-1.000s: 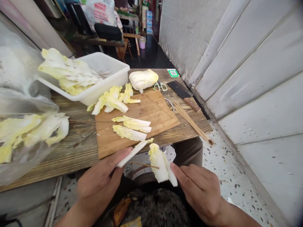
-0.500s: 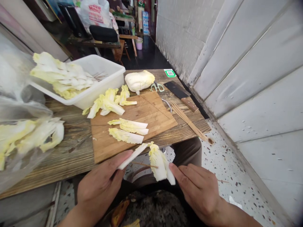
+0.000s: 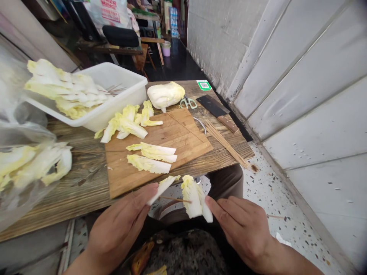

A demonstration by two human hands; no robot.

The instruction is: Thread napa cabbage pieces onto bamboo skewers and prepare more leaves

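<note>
My left hand [image 3: 120, 225] pinches a long strip of napa cabbage [image 3: 162, 187] in front of the table edge. A thin bamboo skewer [image 3: 173, 199] runs between the two hands. My right hand [image 3: 243, 229] holds the skewer's end, with folded cabbage pieces [image 3: 195, 198] threaded on it. Three cut cabbage strips [image 3: 151, 156] lie on the wooden cutting board [image 3: 189, 133] just beyond my hands. More cut leaves [image 3: 129, 122] lie at the board's far left corner.
A white tub [image 3: 129, 82] with skewered cabbage stands at the back left. A cabbage head [image 3: 164, 95], scissors [image 3: 187, 102], a cleaver [image 3: 219, 112] and a bundle of skewers [image 3: 226, 145] lie to the right. A plastic bag of cabbage [image 3: 28, 168] sits on the left. A wall runs along the right.
The cabbage strip in my left hand has come closer to the skewer tip and shows shorter. Both hands have kept nearly the same place.
</note>
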